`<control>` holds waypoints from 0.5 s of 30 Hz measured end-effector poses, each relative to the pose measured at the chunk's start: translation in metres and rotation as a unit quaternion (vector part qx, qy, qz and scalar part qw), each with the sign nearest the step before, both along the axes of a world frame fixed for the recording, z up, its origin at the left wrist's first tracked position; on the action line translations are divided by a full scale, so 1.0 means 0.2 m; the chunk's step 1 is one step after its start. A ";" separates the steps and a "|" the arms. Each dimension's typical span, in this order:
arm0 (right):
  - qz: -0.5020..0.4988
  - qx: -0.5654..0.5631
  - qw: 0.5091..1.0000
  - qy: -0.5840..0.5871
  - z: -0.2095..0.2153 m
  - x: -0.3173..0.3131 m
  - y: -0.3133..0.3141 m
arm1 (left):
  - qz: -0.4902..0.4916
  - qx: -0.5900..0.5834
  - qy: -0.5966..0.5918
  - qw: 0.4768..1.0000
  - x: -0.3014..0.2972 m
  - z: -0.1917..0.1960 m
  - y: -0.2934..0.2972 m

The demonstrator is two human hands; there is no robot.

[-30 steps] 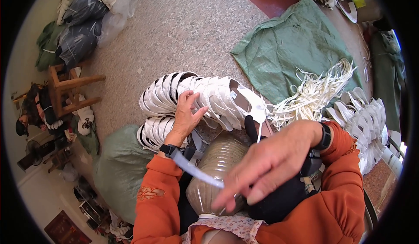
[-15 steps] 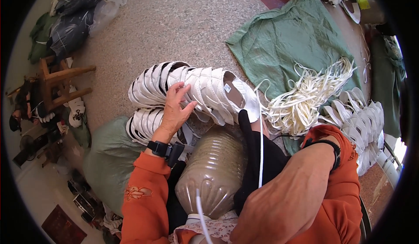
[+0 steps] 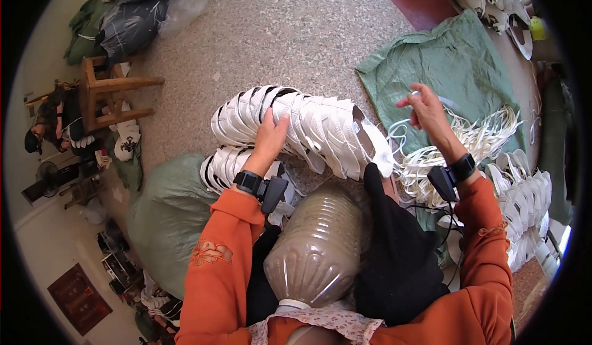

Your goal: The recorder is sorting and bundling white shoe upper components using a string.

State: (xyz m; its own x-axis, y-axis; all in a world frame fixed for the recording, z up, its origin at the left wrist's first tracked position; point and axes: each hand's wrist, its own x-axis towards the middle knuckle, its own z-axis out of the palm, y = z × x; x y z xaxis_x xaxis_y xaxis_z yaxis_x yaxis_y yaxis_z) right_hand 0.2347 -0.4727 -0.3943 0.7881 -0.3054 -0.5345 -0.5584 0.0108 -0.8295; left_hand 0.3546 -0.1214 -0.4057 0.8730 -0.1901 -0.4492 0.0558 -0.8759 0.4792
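Right hand [image 3: 425, 107] swung outward, floor [image 3: 277, 36] beyond shoes [image 3: 302, 126]

Laces [image 3: 425, 175] R of shoe row [image 3: 308, 126]

Bulging green sack [image 3: 163, 221] sits left of left hand [image 3: 270, 136], bodyward. Wooden stool [image 3: 123, 84] farther left; dark fan [image 3: 48, 175] beyond it. Dark plastic bags [image 3: 132, 30] lie well ahead-left of hand. Ribbed clear bottle [image 3: 314, 249], brownish inside, bodyward and slightly right.
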 end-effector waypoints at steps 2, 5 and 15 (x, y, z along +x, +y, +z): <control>-0.040 0.123 0.991 0.019 -0.14 0.01 0.13 | 0.176 -0.149 0.049 0.972 0.03 -0.04 0.01; 0.014 0.229 0.971 0.073 -0.26 0.08 0.31 | 0.211 -0.181 0.123 0.952 0.07 -0.01 0.07; -0.164 0.376 0.905 0.110 -0.65 0.04 0.57 | 0.260 -0.267 0.214 0.903 0.06 -0.08 0.02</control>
State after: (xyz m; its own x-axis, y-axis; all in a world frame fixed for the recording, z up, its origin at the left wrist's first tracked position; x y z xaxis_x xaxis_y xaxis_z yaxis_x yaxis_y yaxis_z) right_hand 0.2428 -0.3582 -0.5246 0.5697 0.0116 -0.8218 -0.5733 0.7221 -0.3872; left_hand 0.3658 -0.1182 -0.4215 0.6742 -0.0936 -0.7326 0.6735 -0.3290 0.6619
